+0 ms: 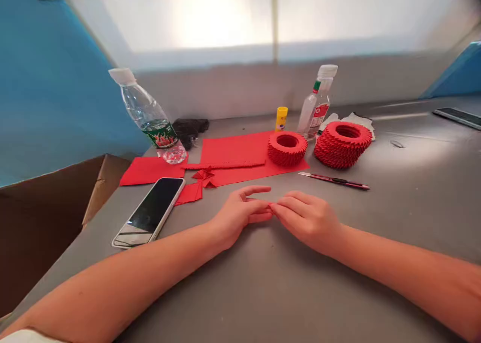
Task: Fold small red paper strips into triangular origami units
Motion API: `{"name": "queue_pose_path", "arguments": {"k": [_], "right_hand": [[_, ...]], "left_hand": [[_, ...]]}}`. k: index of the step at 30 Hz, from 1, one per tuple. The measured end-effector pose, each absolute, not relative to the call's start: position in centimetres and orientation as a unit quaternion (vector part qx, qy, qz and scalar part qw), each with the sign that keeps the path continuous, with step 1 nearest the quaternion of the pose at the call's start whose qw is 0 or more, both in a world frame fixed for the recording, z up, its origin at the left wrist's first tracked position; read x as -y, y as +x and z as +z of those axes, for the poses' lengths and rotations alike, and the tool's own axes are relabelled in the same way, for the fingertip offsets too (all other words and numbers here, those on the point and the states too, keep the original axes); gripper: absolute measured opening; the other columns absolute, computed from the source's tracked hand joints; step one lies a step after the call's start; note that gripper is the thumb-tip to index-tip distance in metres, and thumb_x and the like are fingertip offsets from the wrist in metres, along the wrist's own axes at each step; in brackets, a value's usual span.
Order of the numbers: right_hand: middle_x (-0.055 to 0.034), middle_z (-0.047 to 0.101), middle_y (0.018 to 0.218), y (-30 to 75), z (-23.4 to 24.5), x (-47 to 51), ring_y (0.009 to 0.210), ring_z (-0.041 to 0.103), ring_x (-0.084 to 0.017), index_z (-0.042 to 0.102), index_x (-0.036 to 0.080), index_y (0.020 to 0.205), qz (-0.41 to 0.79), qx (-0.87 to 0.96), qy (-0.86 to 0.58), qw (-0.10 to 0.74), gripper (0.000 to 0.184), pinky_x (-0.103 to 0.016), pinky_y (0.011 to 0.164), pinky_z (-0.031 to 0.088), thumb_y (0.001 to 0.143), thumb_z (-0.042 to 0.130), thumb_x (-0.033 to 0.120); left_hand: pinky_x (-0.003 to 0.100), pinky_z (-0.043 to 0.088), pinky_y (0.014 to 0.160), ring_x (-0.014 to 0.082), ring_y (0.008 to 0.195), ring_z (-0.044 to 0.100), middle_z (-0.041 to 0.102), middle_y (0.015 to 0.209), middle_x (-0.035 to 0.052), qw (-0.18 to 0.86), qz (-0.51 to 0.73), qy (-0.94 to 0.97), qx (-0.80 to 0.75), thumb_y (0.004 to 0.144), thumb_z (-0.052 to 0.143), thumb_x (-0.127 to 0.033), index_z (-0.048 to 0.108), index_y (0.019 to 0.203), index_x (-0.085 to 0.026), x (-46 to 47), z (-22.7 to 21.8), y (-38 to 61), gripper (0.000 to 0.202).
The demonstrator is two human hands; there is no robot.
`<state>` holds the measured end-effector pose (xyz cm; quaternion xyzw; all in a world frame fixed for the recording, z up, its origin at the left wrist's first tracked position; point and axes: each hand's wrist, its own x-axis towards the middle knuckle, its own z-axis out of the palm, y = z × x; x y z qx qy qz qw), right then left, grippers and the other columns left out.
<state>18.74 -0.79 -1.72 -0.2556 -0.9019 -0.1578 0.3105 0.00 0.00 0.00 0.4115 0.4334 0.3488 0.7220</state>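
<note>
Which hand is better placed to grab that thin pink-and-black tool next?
Probably the right hand: the tool lies just beyond it, farther from the left hand. Both hands' fingers meet at a small red piece, though, so the right would likely have to let go first.

Left of centre, a pale-edged phone [152, 208] is lying on the counter [240, 293]. Above it, a large clear bottle [161, 132] is standing beside a dark bundle [192, 127]. Upper right of centre, a smaller bottle [320, 107] is standing near whitish cloth [363, 119]. A cardboard box [48, 223] is sitting at the left edge.
</note>
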Motion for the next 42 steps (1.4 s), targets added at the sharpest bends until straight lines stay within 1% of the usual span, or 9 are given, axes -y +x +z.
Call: {"name": "queue_pose_path", "arguments": {"k": [4,8,10,12,19,23,29,36,42], "right_hand": [[-0.0058,0.066,0.082,18.3,-1.4,0.8,0.079,0.057,-0.017,0.063,0.016,0.09,-0.05,0.898,-0.268,0.344,0.016,-0.03,0.071,0.049,0.078,0.052,0.012],[-0.0038,0.065,0.09,18.4,-0.6,0.6,0.079,0.059,-0.015,0.061,0.022,0.097,0.264,0.772,-0.453,0.36,0.021,-0.028,0.065,0.051,0.083,0.048,0.03],[-0.0036,0.066,0.083,18.5,-0.4,0.4,0.072,0.059,-0.014,0.063,0.021,0.092,0.401,0.699,-0.494,0.326,0.026,-0.026,0.058,0.05,0.081,0.049,0.039],[-0.003,0.065,0.076,18.5,-0.3,0.2,0.068,0.058,-0.014,0.065,0.019,0.083,0.472,0.665,-0.495,0.3,0.028,-0.025,0.057,0.049,0.078,0.051,0.042],[0.0012,0.062,0.068,18.4,-0.1,0.5,0.063,0.053,-0.012,0.064,0.021,0.072,0.396,0.711,-0.501,0.295,0.018,-0.025,0.058,0.042,0.078,0.052,0.033],[0.001,0.063,0.07,18.4,0.3,0.5,0.066,0.054,-0.013,0.063,0.02,0.073,0.414,0.701,-0.498,0.298,0.016,-0.025,0.06,0.042,0.077,0.053,0.032],[0.0,0.064,0.075,18.2,0.0,0.3,0.068,0.057,-0.013,0.062,0.019,0.08,0.523,0.622,-0.482,0.327,0.019,-0.025,0.063,0.046,0.074,0.057,0.037],[0.0024,0.063,0.077,17.9,0.1,1.0,0.07,0.055,-0.011,0.061,0.023,0.078,0.376,0.686,-0.507,0.362,0.012,-0.022,0.06,0.044,0.078,0.053,0.031],[0.0019,0.063,0.081,17.7,-0.2,1.2,0.074,0.058,-0.012,0.058,0.024,0.087,0.399,0.705,-0.479,0.339,0.014,-0.024,0.063,0.047,0.079,0.052,0.034]], "left_hand": [[0.029,0.049,0.081,0.0151,0.081,0.063,0.068,0.083,0.0062,0.7,0.36,0.438,-0.435,0.07,0.067,-0.024,0.058,0.103,-0.016,-0.1,-0.2,0.1,0.035],[0.03,0.051,0.077,0.016,0.076,0.064,0.069,0.082,0.006,0.606,0.396,0.536,-0.435,0.071,0.065,-0.023,0.062,0.097,-0.014,-0.3,0.1,0.1,0.027],[0.03,0.05,0.078,0.0164,0.078,0.064,0.069,0.084,0.0053,0.546,0.404,0.579,-0.451,0.071,0.063,-0.023,0.064,0.095,-0.014,-0.3,0.2,0.0,0.025],[0.03,0.049,0.08,0.0174,0.082,0.063,0.069,0.087,0.005,0.513,0.386,0.606,-0.469,0.072,0.062,-0.025,0.065,0.095,-0.014,-0.3,0.0,0.0,0.026],[0.027,0.051,0.073,0.0185,0.081,0.062,0.069,0.082,0.0052,0.584,0.272,0.616,-0.454,0.074,0.059,-0.034,0.068,0.089,-0.013,-0.5,-0.5,-0.1,0.027],[0.026,0.051,0.072,0.0163,0.076,0.062,0.068,0.079,0.0048,0.563,0.277,0.646,-0.435,0.075,0.058,-0.032,0.068,0.086,-0.013,-0.5,-0.4,-0.3,0.024],[0.026,0.05,0.071,0.016,0.076,0.061,0.066,0.079,0.0041,0.538,0.337,0.633,-0.444,0.075,0.057,-0.031,0.066,0.084,-0.015,-0.3,-0.1,-0.3,0.02],[0.025,0.048,0.066,0.0158,0.076,0.059,0.065,0.081,0.0037,0.508,0.323,0.645,-0.472,0.075,0.056,-0.033,0.063,0.083,-0.016,0.1,-0.1,0.1,0.02],[0.023,0.047,0.058,0.0161,0.073,0.059,0.065,0.08,0.0044,0.522,0.31,0.628,-0.486,0.074,0.056,-0.036,0.063,0.081,-0.015,0.3,-0.1,0.2,0.023]]}}
